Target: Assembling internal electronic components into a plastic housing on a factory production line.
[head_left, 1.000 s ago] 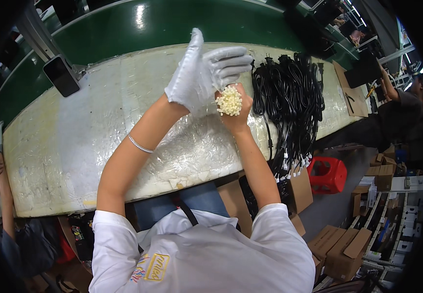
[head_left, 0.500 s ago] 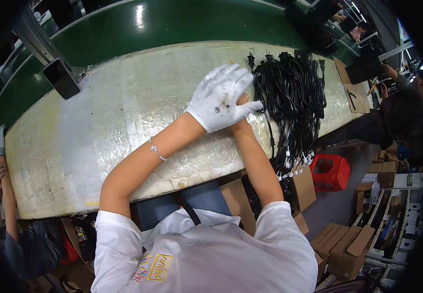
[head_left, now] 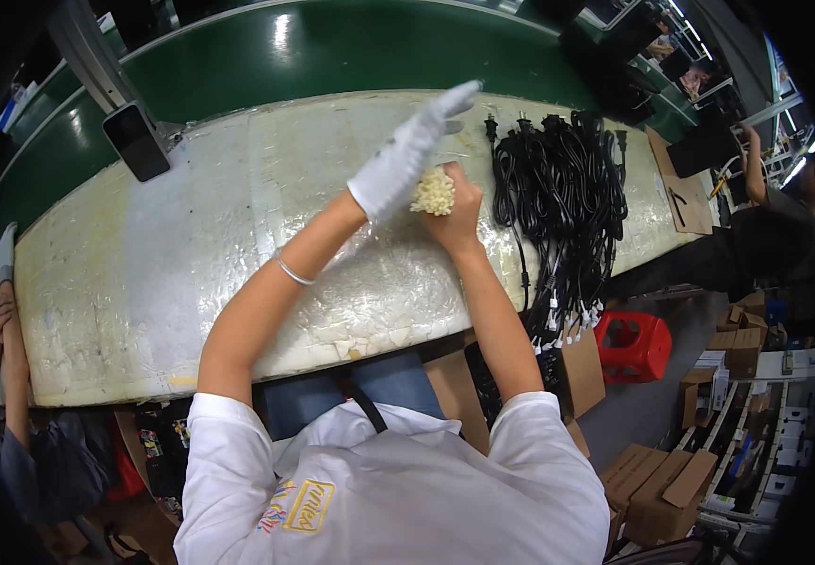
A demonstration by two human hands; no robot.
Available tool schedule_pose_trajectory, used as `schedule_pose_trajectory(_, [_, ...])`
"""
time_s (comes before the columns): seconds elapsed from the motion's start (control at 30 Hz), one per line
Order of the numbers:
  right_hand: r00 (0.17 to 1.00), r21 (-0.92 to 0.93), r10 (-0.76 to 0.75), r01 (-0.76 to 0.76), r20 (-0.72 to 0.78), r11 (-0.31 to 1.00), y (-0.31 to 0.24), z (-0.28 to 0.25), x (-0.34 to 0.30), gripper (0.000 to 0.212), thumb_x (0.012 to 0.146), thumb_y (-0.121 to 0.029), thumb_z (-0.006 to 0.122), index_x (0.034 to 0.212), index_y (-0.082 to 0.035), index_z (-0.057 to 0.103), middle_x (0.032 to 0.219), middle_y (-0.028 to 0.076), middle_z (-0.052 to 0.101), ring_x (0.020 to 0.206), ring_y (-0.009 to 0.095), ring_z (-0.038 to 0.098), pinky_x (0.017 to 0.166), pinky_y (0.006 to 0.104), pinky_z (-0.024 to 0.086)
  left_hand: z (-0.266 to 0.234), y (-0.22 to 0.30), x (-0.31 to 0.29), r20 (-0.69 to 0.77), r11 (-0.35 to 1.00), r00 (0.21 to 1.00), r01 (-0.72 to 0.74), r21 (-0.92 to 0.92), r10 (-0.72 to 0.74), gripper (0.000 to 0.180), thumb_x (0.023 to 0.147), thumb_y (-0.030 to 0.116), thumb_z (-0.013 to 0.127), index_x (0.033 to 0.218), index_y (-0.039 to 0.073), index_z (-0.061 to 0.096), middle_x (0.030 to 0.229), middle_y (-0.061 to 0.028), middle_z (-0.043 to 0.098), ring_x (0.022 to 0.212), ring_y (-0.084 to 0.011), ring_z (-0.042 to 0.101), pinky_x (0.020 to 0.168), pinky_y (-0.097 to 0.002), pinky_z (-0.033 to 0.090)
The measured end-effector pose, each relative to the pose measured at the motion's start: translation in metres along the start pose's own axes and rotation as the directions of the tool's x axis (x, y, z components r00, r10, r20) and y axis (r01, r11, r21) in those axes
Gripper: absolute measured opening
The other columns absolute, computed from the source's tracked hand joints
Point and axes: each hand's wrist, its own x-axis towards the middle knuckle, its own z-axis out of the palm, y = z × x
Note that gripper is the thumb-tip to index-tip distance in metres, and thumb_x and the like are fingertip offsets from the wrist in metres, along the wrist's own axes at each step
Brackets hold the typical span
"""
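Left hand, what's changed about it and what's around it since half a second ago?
The left hand has moved leftward and turned edge-on, uncovering the pale bundle. Nothing was visibly grasped or released. The right hand grips the bundle, as a second ago; the black cables stayed put.

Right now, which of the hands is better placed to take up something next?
The left hand, I'd judge: gloved and held open, it appears empty, whereas the bare right hand is closed around the bundle of pale pieces.
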Motion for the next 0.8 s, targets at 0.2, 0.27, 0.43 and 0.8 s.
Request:
schedule_pose_trajectory(0.2, [1.000,0.049,0.020,-0.021,0.006,0.999,-0.005,-0.007,0.004,0.024,0.071,-0.005,0.078,0.081,-0.004,0.056,0.068,0.011,0.062,0.062,0.030,0.065,0.056,0.0342,0.048,-0.027,0.002,0.012,-0.006,0.751,0.969,0.188,-0.633,-0.247,0.110,0.082,0.085,0.017,0.147,-0.004,0.025,0.148,-0.0245,0.035,0.136,-0.0363,0.038,0.114,-0.0489,0.028])
schedule_pose_trajectory(0.27, [0.998,0.038,0.057,-0.058,0.024,0.998,-0.005,-0.008,0.004,0.028,0.068,-0.006,0.080,0.084,-0.005,0.057,0.071,0.012,0.065,0.066,0.033,0.066,0.058,0.0355,0.050,-0.030,0.003,0.013,0.037,0.591,0.959,0.202,-0.781,-0.279,0.113,0.081,0.085,0.023,0.146,-0.008,0.023,0.148,-0.0261,0.033,0.136,-0.0372,0.037,0.114,-0.0489,0.029])
schedule_pose_trajectory(0.43, [0.972,0.136,0.211,-0.196,-0.101,0.971,-0.003,-0.004,0.005,0.023,0.079,-0.009,0.077,0.080,-0.003,0.055,0.065,0.004,0.060,0.057,0.016,0.059,0.056,0.0317,0.048,-0.035,0.012,0.012,0.075,0.289,0.963,0.151,-0.945,-0.259,0.107,0.086,0.080,0.024,0.144,-0.009,0.026,0.145,-0.0291,0.035,0.135,-0.0442,0.035,0.113,-0.0520,0.031])
schedule_pose_trajectory(0.8, [0.776,0.771,0.608,-0.281,-0.168,0.572,0.008,-0.031,0.027,0.021,0.093,-0.008,0.061,0.077,-0.010,0.047,0.054,-0.003,0.037,0.043,0.007,0.032,0.042,0.0248,0.026,-0.040,-0.006,0.015,0.050,0.624,0.937,0.270,-0.733,-0.347,0.087,0.091,0.070,0.035,0.135,-0.005,0.042,0.134,-0.0264,0.049,0.117,-0.0397,0.054,0.100,-0.0466,0.045])
